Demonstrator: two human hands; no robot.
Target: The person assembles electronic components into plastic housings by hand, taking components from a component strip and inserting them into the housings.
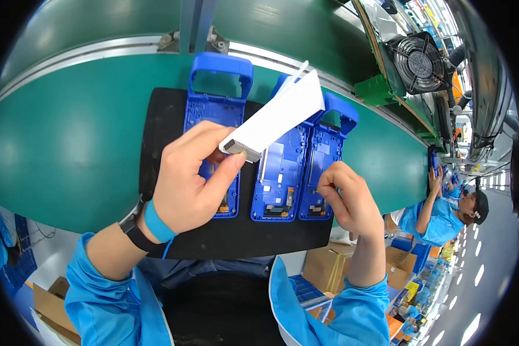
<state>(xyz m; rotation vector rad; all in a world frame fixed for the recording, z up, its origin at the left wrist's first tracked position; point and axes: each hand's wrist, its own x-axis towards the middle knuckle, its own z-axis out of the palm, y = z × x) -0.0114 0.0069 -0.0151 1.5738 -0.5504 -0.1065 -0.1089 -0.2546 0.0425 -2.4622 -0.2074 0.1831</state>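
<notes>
Blue housings (294, 167) are lying open across the black mat's (242, 241) far edge, parts (290, 196) fitted, seemingly unfinished; our left hand (193, 176) is gripping white sheets (285, 112), our right hand (354, 202) pinching, contents unclear.

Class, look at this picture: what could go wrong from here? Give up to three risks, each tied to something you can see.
The left hand pinches the white sheets at one end, above the blue cases, so they could slip and drop onto them. The right hand has its fingertips close to the right case and might brush its open inside. The middle case lies right beside that one, so a knock could shift both.
</notes>
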